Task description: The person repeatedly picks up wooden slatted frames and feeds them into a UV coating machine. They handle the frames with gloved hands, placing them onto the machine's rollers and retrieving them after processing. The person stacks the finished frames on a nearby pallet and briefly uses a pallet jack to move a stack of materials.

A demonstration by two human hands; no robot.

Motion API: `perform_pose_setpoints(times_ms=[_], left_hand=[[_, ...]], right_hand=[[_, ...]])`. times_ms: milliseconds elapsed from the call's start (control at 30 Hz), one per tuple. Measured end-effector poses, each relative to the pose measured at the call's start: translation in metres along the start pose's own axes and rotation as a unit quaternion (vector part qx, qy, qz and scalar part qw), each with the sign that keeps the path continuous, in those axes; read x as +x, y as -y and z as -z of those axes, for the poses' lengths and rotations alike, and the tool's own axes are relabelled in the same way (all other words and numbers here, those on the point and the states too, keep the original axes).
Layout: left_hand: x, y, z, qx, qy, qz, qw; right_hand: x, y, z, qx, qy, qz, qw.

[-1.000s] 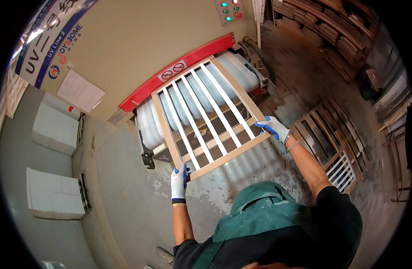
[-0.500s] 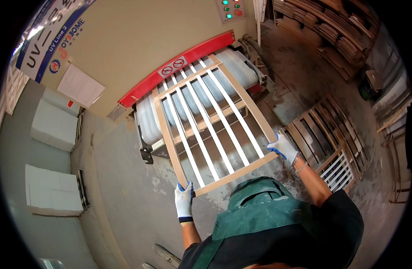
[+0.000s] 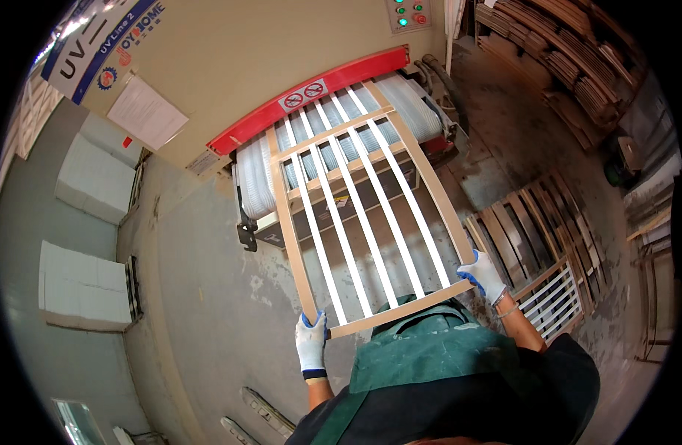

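- White slats between light-brown rails are making up the slatted frame, which is occupying the centre of the frame and sloping across the conveyor belt.
- The left hand, gloved, is gripping the near-left corner at lower centre; fingers beneath the rail are hidden, so their wrap cannot be told.
- The right hand, gloved likewise, is closing round the near-right corner, right of centre. Gripping both corners is presumably keeping the near end level and leaving the slats untouched.
- Beyond the crossbar, the slats are running up beneath the red guard bar at upper centre; the far end is out of sight. The belt is apparently bearing that part, which would explain hands being at one end only.
- The green apron is lying just under the near rail, probably shielding clothing during close handling.
- At right, a smaller slatted frame is resting by a wooden pallet, seemingly within reach of the work.
- White stacks are standing at far left, well apart from the hands.
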State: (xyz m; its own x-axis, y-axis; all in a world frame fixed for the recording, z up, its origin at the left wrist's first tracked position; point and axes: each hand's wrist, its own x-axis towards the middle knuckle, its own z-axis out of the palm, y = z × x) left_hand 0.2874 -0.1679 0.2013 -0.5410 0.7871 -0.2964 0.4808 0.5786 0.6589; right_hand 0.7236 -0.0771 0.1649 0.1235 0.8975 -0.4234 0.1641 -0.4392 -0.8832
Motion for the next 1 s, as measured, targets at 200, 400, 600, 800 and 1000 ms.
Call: perform_pose_setpoints(times_ms=[200,400,600,800,1000], left_hand=[[-0.005,0.005,-0.003,-0.012,0.01,0.023,1.0],[-0.009,0.012,-0.004,-0.023,0.013,0.031,0.999],[-0.009,0.026,-0.006,-0.024,0.003,0.031,0.999],[-0.012,0.031,-0.006,-0.049,-0.005,0.017,0.999],[-0.016,0.017,-0.006,-0.062,-0.028,-0.004,0.998]], right_hand=[[0.002,-0.028,-0.001,-0.001,-0.011,0.006,1.0],[-0.009,-0.019,-0.003,-0.023,-0.015,-0.01,1.0],[-0.01,-0.021,-0.004,-0.018,0.001,-0.015,1.0],[-0.009,-0.033,-0.008,-0.022,-0.026,-0.015,0.999],[-0.001,-0.048,-0.01,-0.028,-0.034,-0.016,0.999]])
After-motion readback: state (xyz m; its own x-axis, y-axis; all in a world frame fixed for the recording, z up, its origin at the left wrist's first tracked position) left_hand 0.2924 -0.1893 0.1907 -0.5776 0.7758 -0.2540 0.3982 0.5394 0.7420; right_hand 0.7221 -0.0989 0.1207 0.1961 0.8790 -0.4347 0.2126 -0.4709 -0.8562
